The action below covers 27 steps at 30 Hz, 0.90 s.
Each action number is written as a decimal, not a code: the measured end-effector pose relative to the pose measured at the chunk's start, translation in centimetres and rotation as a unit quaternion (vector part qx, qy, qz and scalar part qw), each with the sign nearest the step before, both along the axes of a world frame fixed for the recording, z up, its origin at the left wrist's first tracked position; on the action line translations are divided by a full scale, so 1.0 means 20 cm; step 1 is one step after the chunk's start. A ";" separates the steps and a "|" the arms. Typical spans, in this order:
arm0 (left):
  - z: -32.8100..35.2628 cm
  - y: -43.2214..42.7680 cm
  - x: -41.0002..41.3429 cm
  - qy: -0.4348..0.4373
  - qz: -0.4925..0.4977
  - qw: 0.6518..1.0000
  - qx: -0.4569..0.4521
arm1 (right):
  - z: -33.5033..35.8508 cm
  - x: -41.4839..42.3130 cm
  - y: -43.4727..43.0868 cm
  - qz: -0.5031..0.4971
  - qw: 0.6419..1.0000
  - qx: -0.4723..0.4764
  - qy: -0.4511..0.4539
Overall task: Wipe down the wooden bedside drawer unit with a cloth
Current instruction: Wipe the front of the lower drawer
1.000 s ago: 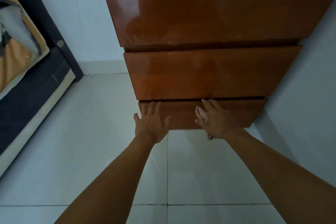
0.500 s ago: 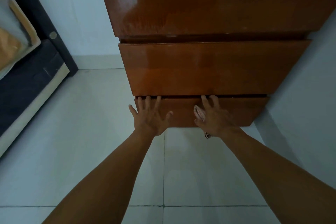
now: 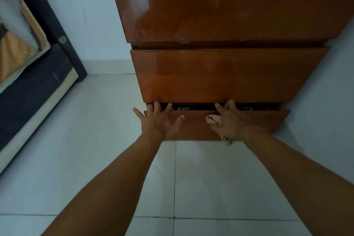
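The glossy wooden drawer unit (image 3: 229,74) stands against the wall ahead. Its bottom drawer (image 3: 195,126) sits pulled out a little, with a dark gap along its top edge. My left hand (image 3: 159,120) lies spread on the drawer's left part, fingertips hooked over the top edge. My right hand (image 3: 231,120) hooks its fingers over the same edge further right and holds a crumpled light cloth (image 3: 213,119) against the drawer front. An end of the cloth hangs out below my wrist.
A bed (image 3: 28,74) with a dark frame and orange and white bedding stands at the left. Pale floor tiles (image 3: 95,140) lie between bed and unit. A white wall (image 3: 325,111) runs close along the unit's right side.
Both hands have slid up to the bottom drawer's top edge and hooked over it. The drawer has come out slightly, showing a dark gap.
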<state>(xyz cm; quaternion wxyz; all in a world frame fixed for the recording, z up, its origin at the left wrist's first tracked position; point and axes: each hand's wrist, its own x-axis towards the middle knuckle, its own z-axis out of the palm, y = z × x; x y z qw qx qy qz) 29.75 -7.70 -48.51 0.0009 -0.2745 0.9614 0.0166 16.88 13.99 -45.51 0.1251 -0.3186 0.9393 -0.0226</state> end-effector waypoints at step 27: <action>0.00 -0.21 0.32 -0.053 -0.046 0.996 0.047 | -0.30 0.46 -0.77 0.151 0.958 -0.196 0.148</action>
